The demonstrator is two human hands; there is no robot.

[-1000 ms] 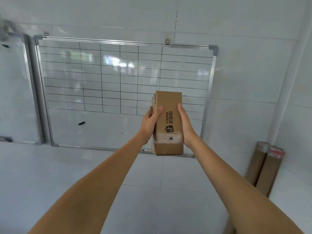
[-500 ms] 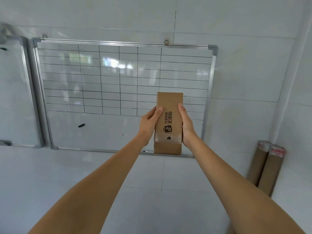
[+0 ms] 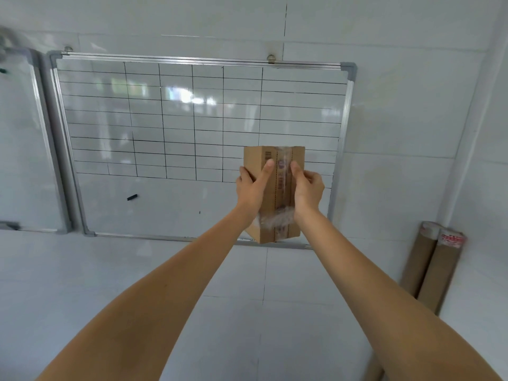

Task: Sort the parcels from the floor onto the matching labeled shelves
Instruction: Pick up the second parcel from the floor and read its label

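A small brown cardboard parcel (image 3: 279,188) stands upright at arm's length in front of me, level with the whiteboard's lower right part. Clear tape runs down its near face, and a barcode shows near its top. My left hand (image 3: 251,191) grips its left side, thumb across the front. My right hand (image 3: 308,189) holds the right side, thumb on the taped face. No shelves or floor parcels are in view.
A gridded whiteboard (image 3: 165,119) hangs on the white tiled wall ahead, a black marker (image 3: 132,197) lying on it. A second board (image 3: 19,138) sits at the left edge. Two cardboard tubes (image 3: 431,268) lean in the right corner.
The parcel has been turned in my hands: the printed logo face is gone and the taped seam face with a barcode now faces me. Both thumbs shifted onto that face.
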